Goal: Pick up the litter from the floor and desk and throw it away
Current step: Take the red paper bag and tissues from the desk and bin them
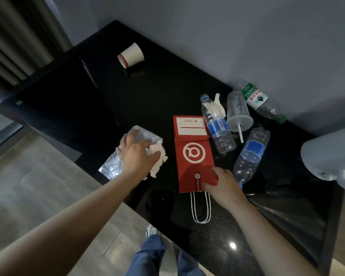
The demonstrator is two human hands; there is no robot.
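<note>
Fingers (130, 136) of the left hand (136, 154) are bent and spread over a clear plastic wrapper (111, 168) and a crumpled tissue (160, 156) at the near-left edge of the desk (147, 96), bunching both. Whether either has left the surface cannot be told. Right hand (222, 186) pinches the near right corner of the red paper bag (193, 156), fingers curled across its face.

Bag lies flat between the two hands. Its long axis runs away from the person, with the folded base at the far end and the mouth and white cord handles (201, 222) pointing back toward the person. The right hand thus holds the mouth end, and the left-hand bundle lies just left of the bag. The likely next move is to lift the mouth open to receive that bundle.

Remaining litter lies right of the bag, nearer the right hand: a blue-label bottle (217, 126), a second blue-label bottle (251, 154) and a green-label bottle (257, 98), all on their sides, and a clear cup with a straw (238, 112). Paper cup (130, 54) lies tipped over at the far end.
</note>
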